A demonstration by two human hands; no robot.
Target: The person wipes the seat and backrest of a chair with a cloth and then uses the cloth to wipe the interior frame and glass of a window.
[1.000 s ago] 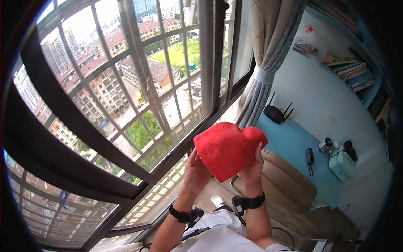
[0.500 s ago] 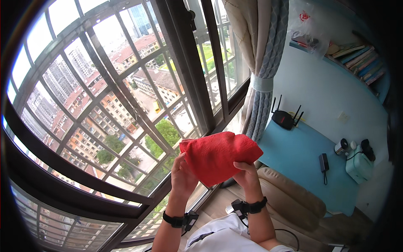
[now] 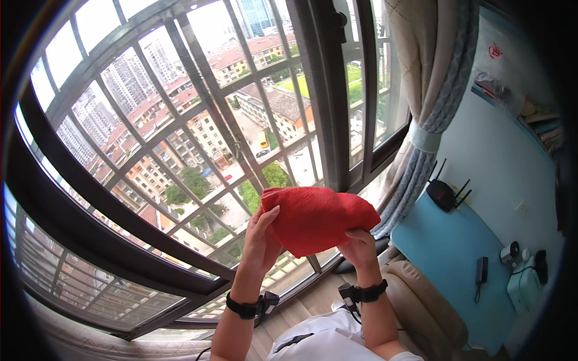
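The left hand [image 3: 259, 245] gripped the left edge of a red cloth [image 3: 313, 219], thumb laid across its near face. The right hand [image 3: 360, 248] pinched the lower right edge, thumb on top (most of its fingers were hidden). The cloth was held up between both hands, in front of the barred window [image 3: 325, 90]. A black strap [image 3: 244, 308] circled the left wrist, and another circled the right. To the right, a tied curtain [image 3: 415, 60] hung near a blue table [image 3: 445, 240] bearing a router [image 3: 441, 196]; a brown chair [image 3: 421, 301] stood just beside it.
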